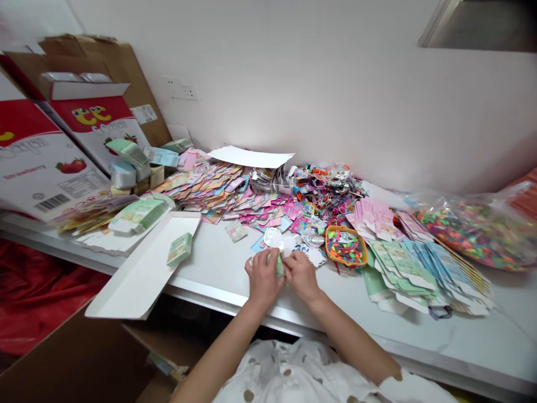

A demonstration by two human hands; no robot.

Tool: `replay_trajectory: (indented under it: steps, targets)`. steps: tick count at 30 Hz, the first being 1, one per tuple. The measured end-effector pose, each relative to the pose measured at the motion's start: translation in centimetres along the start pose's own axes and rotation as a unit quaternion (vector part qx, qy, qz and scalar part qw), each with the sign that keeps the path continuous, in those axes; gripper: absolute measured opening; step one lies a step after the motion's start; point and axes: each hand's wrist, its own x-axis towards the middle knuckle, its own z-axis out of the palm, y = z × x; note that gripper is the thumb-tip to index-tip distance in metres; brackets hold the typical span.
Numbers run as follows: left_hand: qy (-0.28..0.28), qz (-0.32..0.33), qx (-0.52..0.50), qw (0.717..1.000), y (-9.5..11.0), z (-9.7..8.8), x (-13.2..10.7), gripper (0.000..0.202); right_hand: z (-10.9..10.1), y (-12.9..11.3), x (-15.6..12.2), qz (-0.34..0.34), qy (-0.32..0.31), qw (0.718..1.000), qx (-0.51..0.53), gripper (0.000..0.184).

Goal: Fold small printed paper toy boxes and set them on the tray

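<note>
Fingers [260, 261] of the left hand [263, 280] and right hand [301, 274] pinch a green card box [279, 267], held together over the white table [218, 263] near its front edge, just beside a white die-cut paper [272, 238] and an orange basket [326, 247] of colourful pieces [345, 246].

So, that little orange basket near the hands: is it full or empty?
Full: the orange basket is heaped with multicoloured pieces up to its rim.
</note>
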Motion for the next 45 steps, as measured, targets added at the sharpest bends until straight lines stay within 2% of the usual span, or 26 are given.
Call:
replay_trajectory:
  steps: [3,5,7,8,10,11,12,15,22,25,28,31,34,37,39,41,42,45]
  targets:
    - [-0.026,-0.015,-0.018,0.999,-0.5,0.4,0.0,0.061,-1.8,0.9,0.6,-0.069,-0.097,0.992,0.039,0.023]
    - [-0.047,-0.049,-0.056,0.996,-1.0,0.5,0.2,0.065,-4.2,2.9,1.6,-0.058,-0.106,0.991,0.052,0.026]
    - [-0.056,-0.076,-0.09,0.991,-1.4,0.6,0.5,0.069,-6.9,5.8,2.6,0.03,-0.069,0.997,-0.034,0.023]
    - [-0.056,-0.082,-0.1,0.99,-1.5,0.6,0.6,0.069,-8.0,7.3,3.0,0.089,-0.073,0.988,-0.105,0.021]
    - [-0.053,-0.084,-0.111,0.989,-1.6,0.6,0.8,0.069,-9.7,10.0,3.6,0.195,-0.124,0.951,-0.203,0.014]
    - [-0.052,-0.084,-0.114,0.989,-1.5,0.6,0.9,0.069,-10.2,11.0,3.7,0.221,-0.149,0.938,-0.221,0.01]
    - [-0.052,-0.083,-0.117,0.988,-1.4,0.6,1.0,0.069,-10.5,11.8,3.8,0.232,-0.168,0.932,-0.223,0.009]
    - [-0.058,-0.079,-0.119,0.988,-1.1,0.8,1.1,0.069,-10.5,13.0,3.6,0.217,-0.177,0.94,-0.195,0.016]
    - [-0.068,-0.076,-0.116,0.988,-0.8,1.0,1.3,0.07,-10.2,13.3,3.4,0.229,-0.185,0.943,-0.155,0.014]
    - [-0.065,-0.07,-0.118,0.988,-1.0,1.1,1.4,0.07,-11.4,13.7,3.7,0.239,-0.151,0.952,-0.12,0.02]
    - [-0.068,-0.074,-0.12,0.988,-1.0,1.2,1.5,0.069,-12.8,14.2,3.9,0.272,-0.09,0.958,-0.023,0.02]
    - [-0.073,-0.071,-0.12,0.988,-0.5,1.3,1.7,0.07,-13.6,14.0,3.9,0.328,-0.049,0.938,0.103,0.019]
    - [-0.083,-0.068,-0.109,0.988,0.3,1.5,2.0,0.071,-13.3,12.5,4.0,0.365,-0.031,0.894,0.259,0.025]
    - [-0.093,-0.066,-0.096,0.989,1.3,1.6,2.3,0.073,-11.8,9.9,4.3,0.351,-0.083,0.839,0.406,0.035]
    - [-0.093,-0.065,-0.092,0.989,1.9,1.8,2.4,0.073,-10.2,7.9,4.6,0.343,-0.116,0.814,0.454,0.037]
    - [-0.087,-0.071,-0.09,0.99,2.5,1.9,2.4,0.073,-8.3,5.8,4.6,0.336,-0.112,0.82,0.449,0.035]
    - [-0.081,-0.076,-0.088,0.99,2.7,2.0,2.3,0.072,-7.4,4.9,4.5,0.324,-0.099,0.837,0.43,0.032]
    - [-0.052,-0.088,-0.074,0.992,3.0,2.2,2.0,0.07,-5.1,2.6,4.0,0.249,-0.058,0.926,0.279,0.018]
